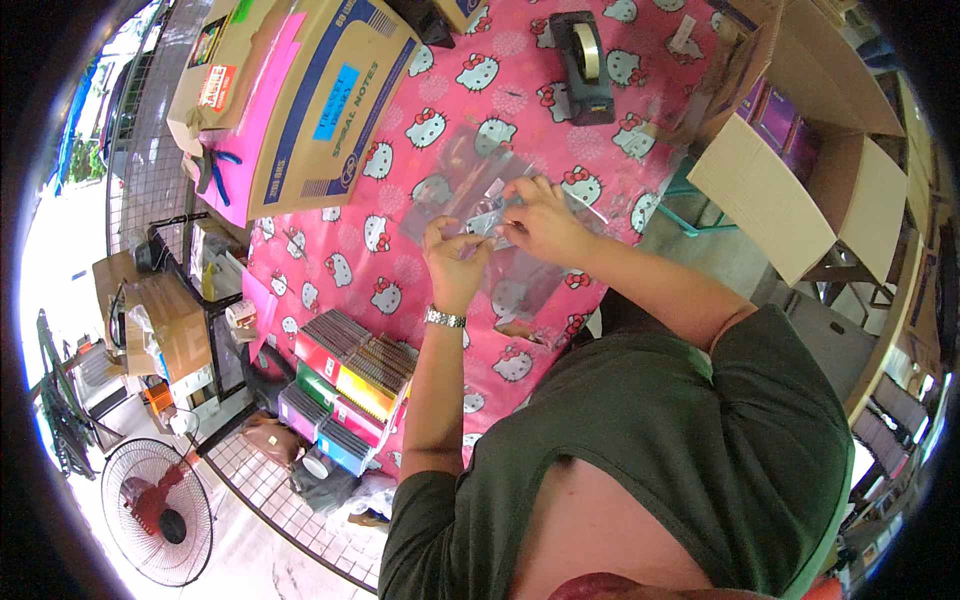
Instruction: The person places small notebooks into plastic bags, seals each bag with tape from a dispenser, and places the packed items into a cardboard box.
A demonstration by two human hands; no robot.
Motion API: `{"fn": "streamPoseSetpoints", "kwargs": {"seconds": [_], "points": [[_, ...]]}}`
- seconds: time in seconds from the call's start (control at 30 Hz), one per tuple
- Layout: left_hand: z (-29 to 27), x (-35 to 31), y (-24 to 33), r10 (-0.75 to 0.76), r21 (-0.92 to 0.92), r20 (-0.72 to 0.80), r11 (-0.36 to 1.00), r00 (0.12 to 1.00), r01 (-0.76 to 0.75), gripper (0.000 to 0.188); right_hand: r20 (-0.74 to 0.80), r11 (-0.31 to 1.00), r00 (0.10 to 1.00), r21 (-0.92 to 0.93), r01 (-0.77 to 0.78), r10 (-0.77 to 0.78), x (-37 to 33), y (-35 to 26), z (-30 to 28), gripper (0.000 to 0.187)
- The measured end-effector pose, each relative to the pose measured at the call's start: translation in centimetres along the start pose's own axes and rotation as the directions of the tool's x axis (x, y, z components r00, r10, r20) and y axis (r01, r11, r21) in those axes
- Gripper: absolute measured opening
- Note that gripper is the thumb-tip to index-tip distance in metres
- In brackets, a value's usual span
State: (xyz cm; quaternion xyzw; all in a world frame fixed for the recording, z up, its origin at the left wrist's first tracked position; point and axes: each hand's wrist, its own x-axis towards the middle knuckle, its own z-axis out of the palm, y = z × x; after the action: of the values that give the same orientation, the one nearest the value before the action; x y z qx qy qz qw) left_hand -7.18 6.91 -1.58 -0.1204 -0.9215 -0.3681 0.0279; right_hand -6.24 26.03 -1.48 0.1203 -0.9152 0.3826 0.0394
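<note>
Over a table with a pink cartoon-print cover, both of my hands work close together at transparent plastic bags. My left hand (457, 262), with a metal-band watch (445, 318) at the wrist, pinches at the clear plastic bag (530, 277) with thumb and finger. Just to its right, my right hand (546, 222) has its fingers bent in and pinched at the same plastic. A small white-and-grey printed piece (486, 213) shows between the hands; its kind is unclear. More of the plastic spreads flat beyond and below my fingers.
A large cardboard box (330, 125) stands at the far left, with blue-handled scissors or pliers (222, 172) against it. A tape dispenser (583, 70) sits at the back. Stacked spiral notebooks (345, 375) are at the near left edge. An open carton (765, 190) stands right; a fan (160, 510) lower left.
</note>
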Motion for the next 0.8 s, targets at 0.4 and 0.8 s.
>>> {"fn": "streamPoseSetpoints", "kwargs": {"seconds": [0.4,0.8], "points": [[-1.7,3.9,1.6,-0.071,0.19,0.365,0.982,0.928,0.0,0.039,0.093,0.294,0.581,0.792,-0.535,0.809,5.6,18.5,-6.3,0.018],[0.2,1.9,-1.8,-0.303,-0.495,0.479,0.681,0.824,0.539,0.033,0.677,0.477,0.734,0.663,-0.577,-0.055,8.1,8.3,-2.0,0.019]]}}
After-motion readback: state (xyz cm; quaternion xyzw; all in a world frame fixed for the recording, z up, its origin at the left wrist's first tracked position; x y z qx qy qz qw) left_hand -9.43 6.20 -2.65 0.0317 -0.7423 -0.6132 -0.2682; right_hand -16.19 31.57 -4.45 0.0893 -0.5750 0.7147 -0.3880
